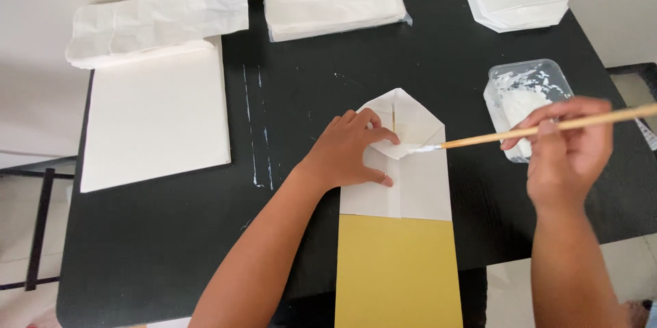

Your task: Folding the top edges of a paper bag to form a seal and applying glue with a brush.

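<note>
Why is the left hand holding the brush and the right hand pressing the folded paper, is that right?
Not quite, the hands are swapped. In the head view, the right hand holds the brush, its tip touching the folded paper. The left hand presses the paper flat on the black table.

1. Pretty bright, soft daylight all over, no harsh hotspots.
2. Shadows are faint, just a weak one under the left hand (349, 153).
3. White paper stacks (154, 116) look a bit washed out.
4. Mostly sharp, slight wide-angle bend at the edges.
</note>
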